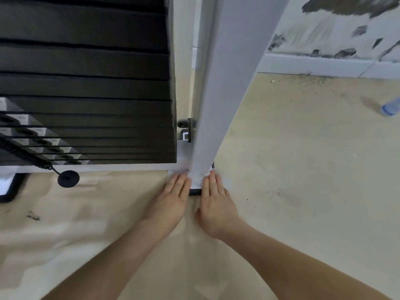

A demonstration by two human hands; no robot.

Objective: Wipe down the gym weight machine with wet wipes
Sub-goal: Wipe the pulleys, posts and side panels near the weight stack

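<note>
The weight machine's white upright post point(218, 83) rises from the floor in the middle, with the black weight stack point(86, 83) to its left. A white wet wipe point(198, 179) is wrapped round the foot of the post. My left hand point(175, 195) presses it from the left with straight fingers. My right hand point(214, 198) presses it from the right, fingers also straight. Both hands sit just above the black foot cap point(194, 192).
A white base rail point(97, 167) runs left from the post. A black round pin knob point(68, 178) on a coiled cord lies on the beige floor. A blue-capped bottle point(390, 108) lies at the far right. A stained wall and skirting point(324, 63) stand behind.
</note>
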